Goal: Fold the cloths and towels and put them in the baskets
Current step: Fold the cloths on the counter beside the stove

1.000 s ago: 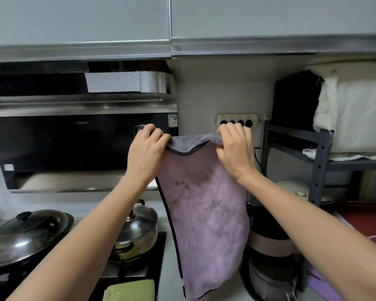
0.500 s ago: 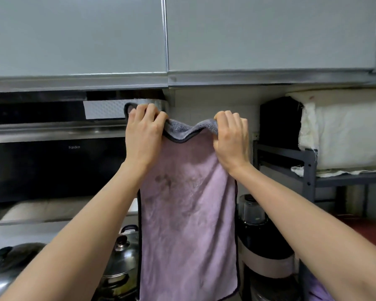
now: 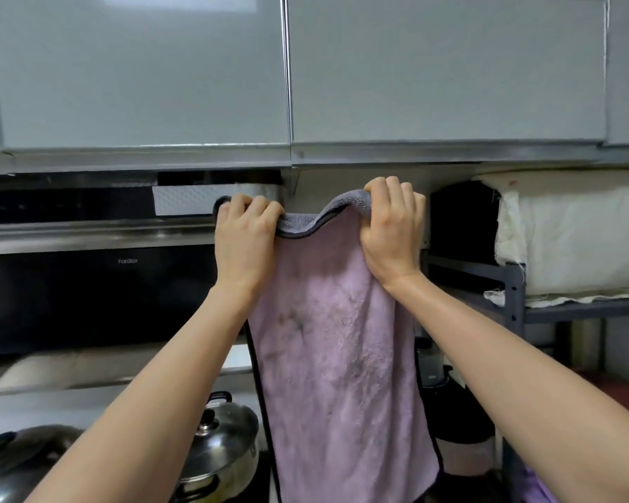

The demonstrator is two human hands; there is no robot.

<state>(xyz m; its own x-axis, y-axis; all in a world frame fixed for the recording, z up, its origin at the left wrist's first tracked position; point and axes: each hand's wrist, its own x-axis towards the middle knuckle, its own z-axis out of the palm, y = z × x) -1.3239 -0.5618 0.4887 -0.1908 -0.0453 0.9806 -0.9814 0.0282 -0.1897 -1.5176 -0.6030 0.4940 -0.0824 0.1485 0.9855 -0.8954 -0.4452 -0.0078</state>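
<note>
Hanging towel (image 3: 338, 357) below each grip

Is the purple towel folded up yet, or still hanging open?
Hanging open: the purple towel hangs flat as one sheet from its top corners, gripped by the left hand and right hand.

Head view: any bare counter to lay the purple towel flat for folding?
Little shows. A pale strip of counter lies behind the two lidded pots, under the range hood. Right of the towel, held up by both hands, dark appliances and a rack crowd the space.
</note>
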